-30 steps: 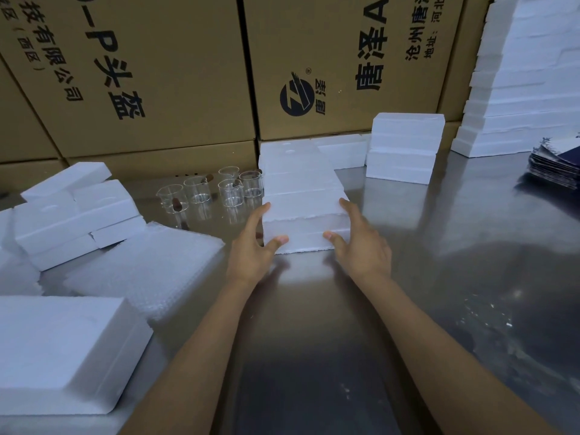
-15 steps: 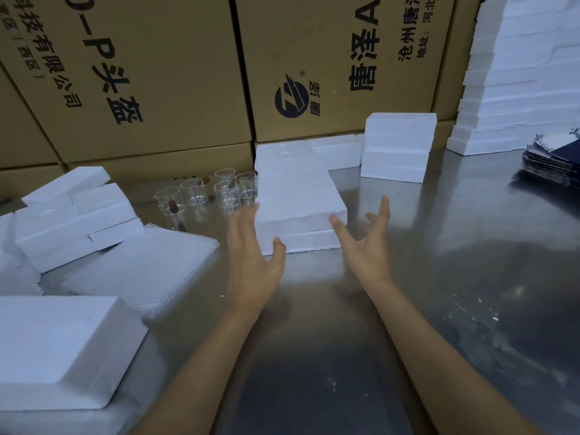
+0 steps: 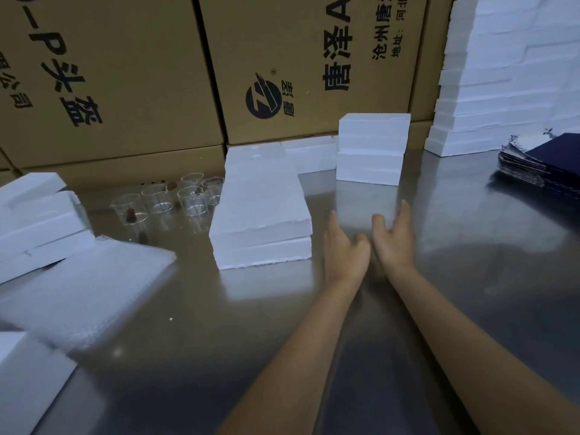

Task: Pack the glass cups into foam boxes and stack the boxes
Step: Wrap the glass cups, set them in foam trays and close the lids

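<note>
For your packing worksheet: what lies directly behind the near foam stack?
Behind the near foam stack a lower foam box lies against the cartons. The stack hides that box's left part and the table behind it.

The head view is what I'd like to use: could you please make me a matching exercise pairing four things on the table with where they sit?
Things:
1. glass cups
2. two-high foam box stack
3. dark blue card pile
4. bubble wrap sheet

Places:
A. far right edge of the table
B. just left of the left hand
C. near left, lying flat and tilted
D. by the cardboard cartons, left of the foam stack

Pairs: 1-D, 2-B, 3-A, 4-C
</note>
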`<state>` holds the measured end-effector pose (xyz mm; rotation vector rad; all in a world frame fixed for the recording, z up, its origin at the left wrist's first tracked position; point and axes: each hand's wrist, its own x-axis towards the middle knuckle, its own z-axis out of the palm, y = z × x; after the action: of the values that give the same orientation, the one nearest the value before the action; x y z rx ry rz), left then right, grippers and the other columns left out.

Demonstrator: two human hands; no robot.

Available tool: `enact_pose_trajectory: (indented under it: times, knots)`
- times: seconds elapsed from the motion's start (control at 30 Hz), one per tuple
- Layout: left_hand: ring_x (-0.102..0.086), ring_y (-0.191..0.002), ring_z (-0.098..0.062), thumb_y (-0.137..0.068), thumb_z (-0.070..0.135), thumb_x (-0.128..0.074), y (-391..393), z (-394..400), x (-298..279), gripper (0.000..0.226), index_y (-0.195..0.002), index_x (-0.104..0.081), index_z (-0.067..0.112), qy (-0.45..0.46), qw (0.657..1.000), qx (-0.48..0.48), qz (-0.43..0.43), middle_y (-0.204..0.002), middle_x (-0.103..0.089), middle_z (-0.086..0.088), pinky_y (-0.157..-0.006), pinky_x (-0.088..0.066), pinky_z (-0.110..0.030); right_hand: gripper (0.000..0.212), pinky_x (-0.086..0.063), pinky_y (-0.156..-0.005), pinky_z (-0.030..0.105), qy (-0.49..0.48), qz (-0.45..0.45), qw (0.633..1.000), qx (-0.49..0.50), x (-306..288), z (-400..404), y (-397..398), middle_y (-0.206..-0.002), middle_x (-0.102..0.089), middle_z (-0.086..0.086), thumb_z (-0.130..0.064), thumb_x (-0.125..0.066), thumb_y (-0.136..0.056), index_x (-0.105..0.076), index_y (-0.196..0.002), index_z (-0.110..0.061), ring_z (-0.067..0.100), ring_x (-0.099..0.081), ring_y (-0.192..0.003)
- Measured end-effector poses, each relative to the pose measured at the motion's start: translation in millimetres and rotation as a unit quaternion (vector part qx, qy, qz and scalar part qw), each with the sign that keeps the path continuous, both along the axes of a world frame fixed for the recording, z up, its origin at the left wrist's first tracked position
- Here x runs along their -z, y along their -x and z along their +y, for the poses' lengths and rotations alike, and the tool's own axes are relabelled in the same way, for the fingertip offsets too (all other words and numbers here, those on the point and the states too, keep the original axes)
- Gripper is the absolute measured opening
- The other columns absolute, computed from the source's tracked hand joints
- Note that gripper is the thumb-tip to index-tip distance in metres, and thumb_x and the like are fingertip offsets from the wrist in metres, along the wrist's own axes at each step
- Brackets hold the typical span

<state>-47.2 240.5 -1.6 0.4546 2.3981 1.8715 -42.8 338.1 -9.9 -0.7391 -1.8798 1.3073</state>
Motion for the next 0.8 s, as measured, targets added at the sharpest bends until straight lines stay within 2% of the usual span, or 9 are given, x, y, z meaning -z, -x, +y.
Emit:
enact_pose_trajectory:
  times: [0.13, 0.23, 0.33, 0.53, 0.6, 0.67, 0.73, 0.8]
  knots:
    - [-0.032, -0.147, -0.025, -0.096, 0.019, -0.05, 45, 43, -3, 0.075, -0.161, -0.012, 0.017, -0.016, 0.999, -0.033, -0.017, -0.164, -0.027, -0.006, -0.116, -0.029, -0.034, 0.072, -0.032, -0.107, 0.031, -0.019, -0.008, 0.999, 0.035, -1, 34, 29, -0.157, -0.036, 0.008, -0.027, -0.053, -0.094, -0.019, -0.156, -0.013, 0.027, -0.036, -0.142]
    - [-0.029, -0.149, -0.028, -0.098, 0.016, -0.049, 81, 74, -4, 0.074, -0.16, -0.011, 0.015, -0.038, 0.997, -0.056, -0.022, -0.166, -0.021, -0.006, -0.12, -0.029, -0.039, 0.078, -0.025, -0.117, 0.036, -0.029, -0.018, 0.998, 0.047, -4, 68, 53, -0.163, -0.025, 0.008, -0.026, -0.055, -0.094, -0.014, -0.158, -0.01, 0.026, -0.025, -0.149]
    - [-0.033, -0.147, -0.029, -0.097, 0.014, -0.048, 120, 100, -5, 0.071, -0.16, -0.015, 0.016, -0.064, 0.993, -0.094, -0.039, -0.165, -0.025, -0.006, -0.118, -0.033, -0.041, 0.076, -0.032, -0.117, 0.045, -0.02, -0.021, 0.999, 0.042, -5, 99, 77, -0.159, -0.032, 0.008, -0.024, -0.056, -0.091, -0.017, -0.156, -0.012, 0.029, -0.032, -0.145]
    - [-0.027, -0.15, -0.024, -0.098, 0.005, -0.042, 184, 143, -10, 0.066, -0.159, -0.02, 0.014, -0.158, 0.976, -0.133, -0.073, -0.165, -0.024, -0.004, -0.118, -0.023, -0.032, 0.083, -0.028, -0.114, 0.035, -0.001, -0.032, 0.999, 0.038, -8, 139, 128, -0.165, -0.02, 0.004, -0.02, -0.053, -0.093, -0.004, -0.16, -0.015, 0.025, -0.025, -0.149]
    - [-0.029, -0.15, -0.022, -0.096, 0.002, -0.042, 198, 154, -13, 0.068, -0.159, -0.021, 0.017, -0.158, 0.978, -0.122, -0.065, -0.165, -0.024, -0.001, -0.119, -0.024, -0.031, 0.08, -0.03, -0.114, 0.038, -0.004, -0.044, 0.999, 0.03, -9, 148, 141, -0.163, -0.023, 0.006, -0.018, -0.052, -0.091, -0.009, -0.159, -0.013, 0.026, -0.028, -0.147]
    - [-0.032, -0.148, -0.022, -0.093, 0.001, -0.042, 210, 162, -14, 0.07, -0.159, -0.024, 0.02, -0.15, 0.982, -0.099, -0.063, -0.164, -0.026, 0.002, -0.12, -0.026, -0.033, 0.069, -0.038, -0.112, 0.044, -0.01, -0.046, 0.999, 0.02, -7, 155, 153, -0.154, -0.038, 0.012, -0.016, -0.052, -0.088, -0.027, -0.151, -0.007, 0.031, -0.04, -0.138]
    - [-0.036, -0.145, -0.025, -0.092, 0.003, -0.043, 215, 166, -13, 0.069, -0.157, -0.029, 0.021, -0.136, 0.984, -0.087, -0.071, -0.163, -0.029, 0.002, -0.12, -0.029, -0.037, 0.048, -0.048, -0.097, 0.042, -0.025, -0.039, 0.999, 0.021, -5, 158, 160, -0.135, -0.052, 0.013, -0.012, -0.052, -0.084, -0.044, -0.131, -0.005, 0.032, -0.053, -0.119]
    - [-0.041, -0.14, -0.028, -0.091, 0.005, -0.044, 215, 164, -14, 0.065, -0.154, -0.034, 0.021, -0.129, 0.984, -0.086, -0.083, -0.158, -0.037, 0.0, -0.117, -0.034, -0.041, 0.036, -0.046, -0.08, 0.033, -0.034, -0.033, 0.999, 0.024, -4, 159, 162, -0.12, -0.056, 0.008, -0.01, -0.053, -0.084, -0.048, -0.12, -0.009, 0.026, -0.056, -0.102]
